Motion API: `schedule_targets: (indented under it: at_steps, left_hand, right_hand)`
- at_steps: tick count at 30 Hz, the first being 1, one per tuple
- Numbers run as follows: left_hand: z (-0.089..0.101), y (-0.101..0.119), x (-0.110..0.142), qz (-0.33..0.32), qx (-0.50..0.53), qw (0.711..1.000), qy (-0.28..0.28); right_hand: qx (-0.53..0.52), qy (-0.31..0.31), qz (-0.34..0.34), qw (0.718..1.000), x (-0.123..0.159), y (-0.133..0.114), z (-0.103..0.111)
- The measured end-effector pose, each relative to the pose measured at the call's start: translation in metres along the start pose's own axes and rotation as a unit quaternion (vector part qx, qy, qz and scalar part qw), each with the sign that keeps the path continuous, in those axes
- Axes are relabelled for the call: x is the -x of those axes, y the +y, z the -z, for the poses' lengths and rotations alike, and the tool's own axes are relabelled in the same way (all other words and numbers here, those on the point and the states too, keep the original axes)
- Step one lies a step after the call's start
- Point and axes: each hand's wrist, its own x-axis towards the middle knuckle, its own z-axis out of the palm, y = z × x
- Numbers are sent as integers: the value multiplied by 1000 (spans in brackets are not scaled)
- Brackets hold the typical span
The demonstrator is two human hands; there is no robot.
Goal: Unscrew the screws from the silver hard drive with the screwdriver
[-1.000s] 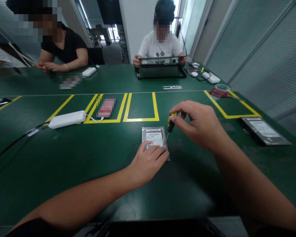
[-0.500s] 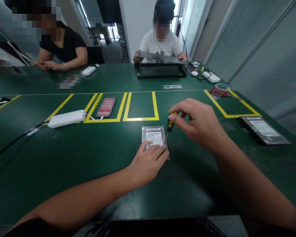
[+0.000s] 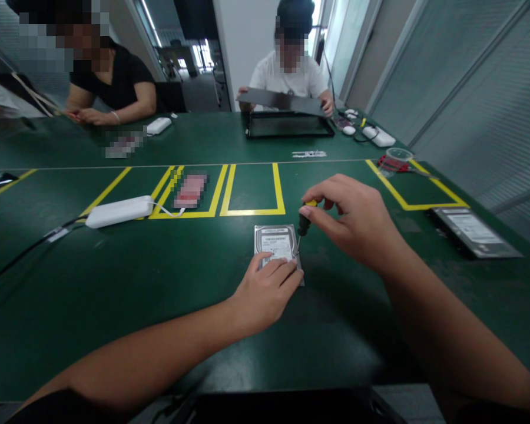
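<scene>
A small silver hard drive (image 3: pixel 275 238) with a white label lies flat on the green table in front of me. My left hand (image 3: pixel 269 288) rests across its near half and holds it down, thumb side on the left and fingers reaching the right edge. In my right hand (image 3: pixel 351 218), thumb and fingers pinch the top of a small black and yellow screwdriver (image 3: pixel 304 222). Its shaft slants down to the drive's right edge, where the tip touches or nearly touches; the exact contact is too small to make out.
On the right lies a larger hard drive (image 3: pixel 474 231), with a clear round container (image 3: pixel 398 155) behind it. A white power strip (image 3: pixel 119 212) feeds a pixelated phone (image 3: pixel 191 191) at left. Across the table, one person lifts a dark panel (image 3: pixel 285 101) above a black frame (image 3: pixel 289 125).
The screwdriver's handle has turned between my right fingers, showing less yellow now. Both hands and the drive keep their places. The person opposite has tilted the dark panel.
</scene>
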Motion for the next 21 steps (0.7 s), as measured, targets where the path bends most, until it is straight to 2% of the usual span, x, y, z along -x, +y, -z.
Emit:
schedule_targets:
  at_steps: [6,13,21]
  left_hand:
    - [-2,0,1,1,8,1000,4]
    - [-4,-1,2,5,20,1000,9]
    - [-4,-1,3,4,17,1000,6]
  right_hand:
    - [16,18,-22,999,3,-4,2]
    - [17,22,15,999,3,-5,-1]
    - [26,39,-2,999,3,-3,-1]
